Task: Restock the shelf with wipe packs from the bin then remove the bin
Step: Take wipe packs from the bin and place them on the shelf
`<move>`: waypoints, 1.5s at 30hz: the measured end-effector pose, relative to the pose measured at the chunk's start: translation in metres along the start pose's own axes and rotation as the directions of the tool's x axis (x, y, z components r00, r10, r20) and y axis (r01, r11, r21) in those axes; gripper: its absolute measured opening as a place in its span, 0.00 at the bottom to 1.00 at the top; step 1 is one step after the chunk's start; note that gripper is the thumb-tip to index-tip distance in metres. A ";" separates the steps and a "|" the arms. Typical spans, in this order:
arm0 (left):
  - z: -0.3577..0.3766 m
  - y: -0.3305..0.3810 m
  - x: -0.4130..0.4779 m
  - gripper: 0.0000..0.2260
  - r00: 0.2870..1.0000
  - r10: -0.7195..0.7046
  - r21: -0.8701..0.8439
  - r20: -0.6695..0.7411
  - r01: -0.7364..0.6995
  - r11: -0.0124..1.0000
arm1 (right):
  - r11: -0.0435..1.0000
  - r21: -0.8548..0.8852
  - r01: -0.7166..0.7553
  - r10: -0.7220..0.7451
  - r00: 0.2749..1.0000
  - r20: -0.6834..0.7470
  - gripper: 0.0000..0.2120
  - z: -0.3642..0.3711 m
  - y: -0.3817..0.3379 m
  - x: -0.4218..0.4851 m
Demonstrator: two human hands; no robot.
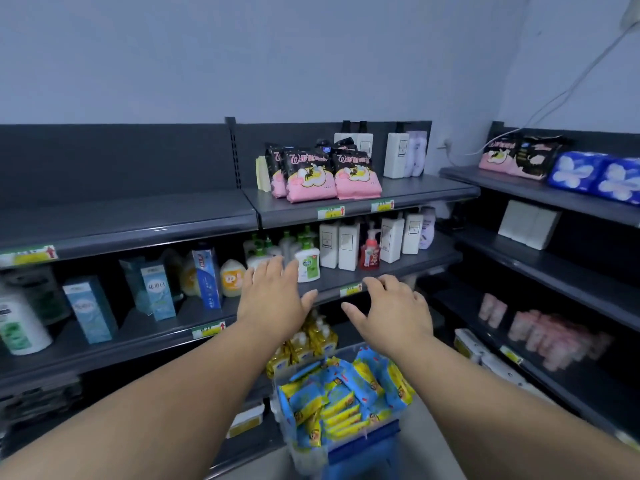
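A clear plastic bin (300, 452) sits low in the middle on a blue stool (367, 452). It is full of several blue and yellow wipe packs (341, 393). Both my arms reach forward above it. My left hand (273, 299) hovers palm down, fingers straight, in front of the middle shelf's soap bottles. My right hand (391, 306) hovers beside it with relaxed, spread fingers near the shelf edge (332, 292). Neither hand holds anything.
Dark grey shelving (138, 216) runs along the wall and turns the corner at right (554, 199). The top left shelf is bare. Pink pad packs (325, 174), white bottles (394, 154), hand soaps (308, 265) and boxed items (156, 289) fill other shelves. Yellow refill bottles (311, 341) stand behind the bin.
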State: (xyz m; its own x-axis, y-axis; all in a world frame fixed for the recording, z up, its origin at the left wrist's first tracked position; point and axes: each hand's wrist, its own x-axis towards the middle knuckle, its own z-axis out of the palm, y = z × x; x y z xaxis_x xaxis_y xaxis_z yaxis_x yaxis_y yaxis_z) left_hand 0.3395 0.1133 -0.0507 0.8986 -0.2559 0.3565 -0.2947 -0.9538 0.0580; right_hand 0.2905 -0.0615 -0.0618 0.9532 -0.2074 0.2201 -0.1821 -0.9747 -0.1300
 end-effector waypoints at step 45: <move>0.546 0.067 0.153 0.32 0.343 0.692 -0.431 0.635 -0.586 0.686 | 0.754 0.060 -0.654 0.597 0.720 0.354 0.26 0.436 0.117 0.108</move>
State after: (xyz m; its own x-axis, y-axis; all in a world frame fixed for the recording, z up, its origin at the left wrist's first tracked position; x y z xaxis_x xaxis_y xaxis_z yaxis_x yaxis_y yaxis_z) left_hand 0.6351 -0.0761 -0.5014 0.3103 -0.8479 -0.4298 -0.8693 -0.4361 0.2328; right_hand 0.4774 -0.1617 -0.4745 0.6633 -0.7013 -0.2612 -0.7463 -0.5942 -0.3001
